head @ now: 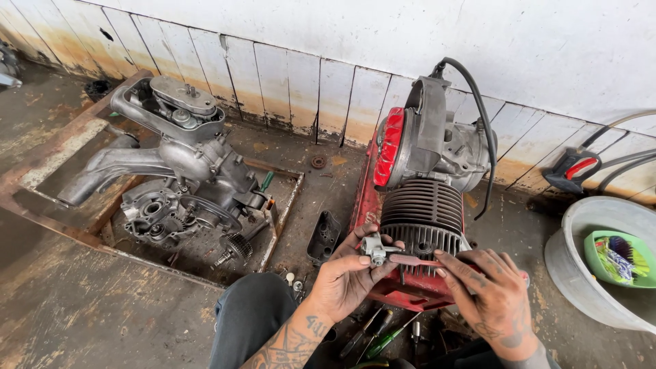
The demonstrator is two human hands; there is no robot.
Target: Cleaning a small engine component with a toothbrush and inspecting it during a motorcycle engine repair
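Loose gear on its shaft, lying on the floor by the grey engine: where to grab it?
Take the gear by its toothed wheel, fingers coming from above across the rim. It lies tilted, the thin shaft pointing down-left toward the floor; the wheel is the widest, most exposed part and probably the surest hold.

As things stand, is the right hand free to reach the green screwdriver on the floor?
Probably not at once: the right hand holds a red-handled tool. The green screwdriver lies uncovered just below.

We see our two bare hands, the left hand (344, 279) and right hand (493, 297), both inked with dark tattoos, forearms uncovered, and dark grey trousers (249, 318) on our legs.
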